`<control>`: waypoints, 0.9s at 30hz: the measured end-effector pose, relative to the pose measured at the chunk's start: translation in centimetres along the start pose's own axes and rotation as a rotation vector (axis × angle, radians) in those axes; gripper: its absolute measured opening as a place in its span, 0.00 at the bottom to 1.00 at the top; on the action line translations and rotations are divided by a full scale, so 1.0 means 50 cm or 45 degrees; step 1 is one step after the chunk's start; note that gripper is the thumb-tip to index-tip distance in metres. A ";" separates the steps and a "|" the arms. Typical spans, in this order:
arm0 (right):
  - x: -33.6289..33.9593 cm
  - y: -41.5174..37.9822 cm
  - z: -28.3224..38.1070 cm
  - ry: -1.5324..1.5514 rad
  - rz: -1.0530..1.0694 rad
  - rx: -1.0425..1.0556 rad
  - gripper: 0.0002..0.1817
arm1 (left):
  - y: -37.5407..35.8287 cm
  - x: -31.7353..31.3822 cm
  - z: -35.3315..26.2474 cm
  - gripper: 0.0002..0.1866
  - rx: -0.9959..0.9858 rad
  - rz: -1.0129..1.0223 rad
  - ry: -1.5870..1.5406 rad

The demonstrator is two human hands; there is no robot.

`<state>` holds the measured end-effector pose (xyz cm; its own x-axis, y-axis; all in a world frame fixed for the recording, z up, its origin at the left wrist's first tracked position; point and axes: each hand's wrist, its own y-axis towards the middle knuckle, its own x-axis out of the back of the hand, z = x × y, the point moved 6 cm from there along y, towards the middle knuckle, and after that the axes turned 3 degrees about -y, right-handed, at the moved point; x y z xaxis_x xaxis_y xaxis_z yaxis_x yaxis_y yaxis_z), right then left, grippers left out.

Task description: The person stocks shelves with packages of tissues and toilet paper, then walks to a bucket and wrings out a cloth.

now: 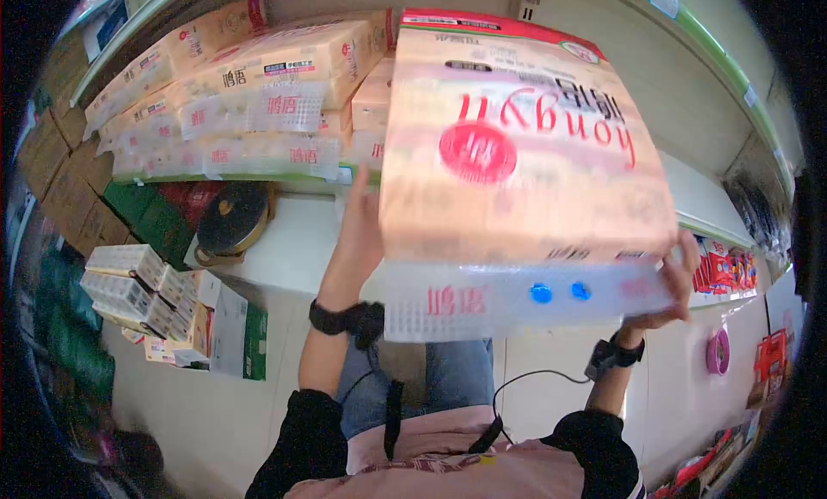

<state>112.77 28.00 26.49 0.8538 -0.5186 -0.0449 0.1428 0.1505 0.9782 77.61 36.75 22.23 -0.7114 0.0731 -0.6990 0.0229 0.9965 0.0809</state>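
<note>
Left hand [365,223] and right hand [679,279] grip opposite sides of a large peach pack [525,154] with red "hongyu" print, held before the shelf [689,154]. Similar stacked packs [250,77] fill the shelf's left part. Below them, left, sits a round black pan [233,219], far from the pink basket [718,352] at right.

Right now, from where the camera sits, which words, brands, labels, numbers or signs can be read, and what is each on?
"hongyu": red, upside down, on the held tissue pack.
"鸿语": black, on the stacked tissue packs; it appears upside down on the held pack.
Too small or blurred: the held pack's round seal and fine print, the stacked boxes, the red packets and the shelf-edge tags. I can read no numbers.
</note>
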 end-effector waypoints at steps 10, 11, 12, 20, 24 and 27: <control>0.012 -0.414 -0.187 0.669 0.197 -1.779 0.31 | -0.160 -0.012 0.062 0.42 -0.437 0.198 1.013; 0.056 -0.488 -0.199 0.582 0.238 -1.909 0.30 | -0.188 0.003 0.080 0.46 -0.354 0.194 0.943; 0.072 -0.501 -0.155 0.520 0.255 -1.986 0.32 | -0.210 0.027 0.099 0.46 -0.338 0.165 0.948; 0.164 -0.638 0.002 0.268 0.275 -2.177 0.49 | -0.334 0.198 0.241 0.46 0.017 0.219 0.917; 0.051 -0.608 0.066 0.208 0.431 -2.459 0.39 | -0.388 0.409 0.391 0.37 0.089 -0.151 0.926; 0.042 -0.702 -0.009 0.240 0.708 -2.227 0.28 | -0.337 0.443 0.412 0.30 0.465 -0.086 0.669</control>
<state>109.76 22.00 -8.03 0.9988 -0.0382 0.0308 0.0475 0.9106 -0.4106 75.94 22.45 -9.25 -0.9668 0.0719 -0.2451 0.1378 0.9548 -0.2633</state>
